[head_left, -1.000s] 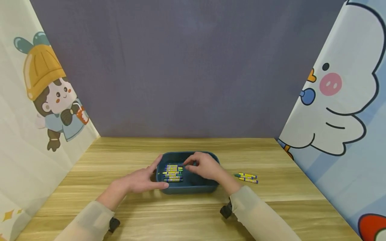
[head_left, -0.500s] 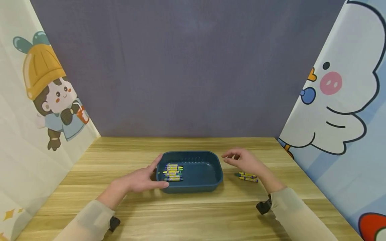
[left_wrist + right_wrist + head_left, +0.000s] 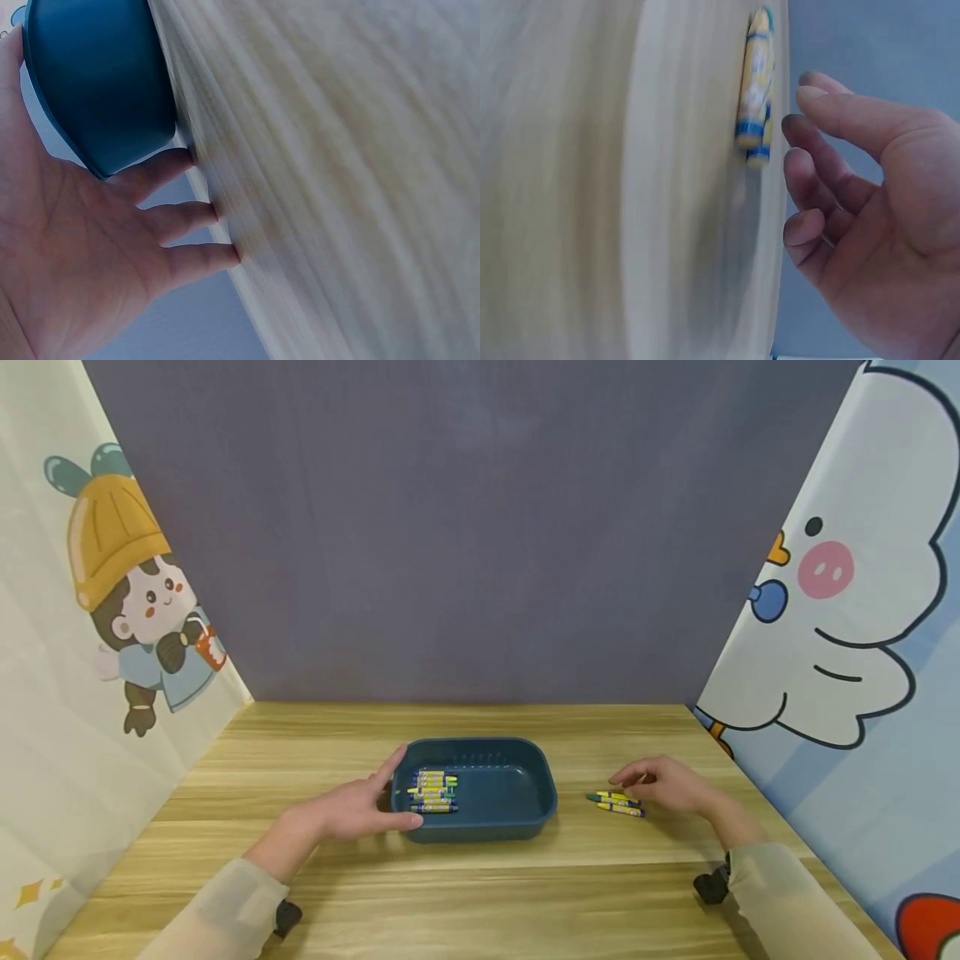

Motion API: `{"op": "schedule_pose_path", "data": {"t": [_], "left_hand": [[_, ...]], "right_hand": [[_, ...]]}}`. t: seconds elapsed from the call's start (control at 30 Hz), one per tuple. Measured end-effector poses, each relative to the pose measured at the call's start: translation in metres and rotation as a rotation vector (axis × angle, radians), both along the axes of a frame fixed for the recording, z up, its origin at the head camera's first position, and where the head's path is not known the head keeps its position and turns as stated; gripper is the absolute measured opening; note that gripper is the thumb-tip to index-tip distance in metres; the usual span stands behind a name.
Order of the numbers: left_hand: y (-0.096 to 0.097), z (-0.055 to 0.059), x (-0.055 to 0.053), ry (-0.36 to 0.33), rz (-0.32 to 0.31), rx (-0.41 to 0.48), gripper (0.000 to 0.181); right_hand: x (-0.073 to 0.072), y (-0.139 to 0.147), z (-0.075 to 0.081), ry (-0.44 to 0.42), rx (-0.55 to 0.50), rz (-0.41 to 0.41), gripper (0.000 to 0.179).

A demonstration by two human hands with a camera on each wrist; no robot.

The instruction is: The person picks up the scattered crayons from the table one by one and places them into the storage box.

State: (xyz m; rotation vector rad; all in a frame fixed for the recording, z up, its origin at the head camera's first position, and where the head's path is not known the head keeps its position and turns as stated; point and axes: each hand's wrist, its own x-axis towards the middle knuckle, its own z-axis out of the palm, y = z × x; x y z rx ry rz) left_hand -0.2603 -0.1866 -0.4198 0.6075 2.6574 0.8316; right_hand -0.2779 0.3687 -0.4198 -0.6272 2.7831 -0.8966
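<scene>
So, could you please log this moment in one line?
left hand: touches dark-blue rectangular tray; right hand: empty, near yellow-wrapped crayons on wooden table

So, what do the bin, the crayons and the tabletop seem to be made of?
Bin: likely moulded plastic, smooth with a slight sheen, going by its rounded corners and soft highlights.
Crayons: probably wax in printed, seemingly paper sleeves, since coloured tips stick out; finish too small to judge.
Tabletop: wood or wood-look laminate, fairly matte; streaked grain shows, but not which.
</scene>
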Motion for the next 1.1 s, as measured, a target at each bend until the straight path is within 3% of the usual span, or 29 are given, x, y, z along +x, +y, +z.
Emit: {"op": "schedule_pose_path", "data": {"t": [0.17,0.47,0.8,1.1], "left_hand": [[0.0,0.001,0.0,-0.002,0.0,0.001,0.126],[-0.001,0.0,0.002,-0.004,0.0,-0.004,0.125],[0.001,0.001,0.003,-0.012,0.008,-0.012,0.126],[0.001,0.001,0.002,-0.003,0.01,-0.011,0.125]], "right_hand": [[0.004,0.015,-0.004,-0.05,-0.012,0.008,0.029],[0.006,0.017,-0.007,-0.097,-0.031,-0.016,0.03],[0.003,0.022,-0.013,-0.046,0.007,-0.126,0.028],[0.003,0.021,-0.014,-0.037,0.013,-0.146,0.027]]}}
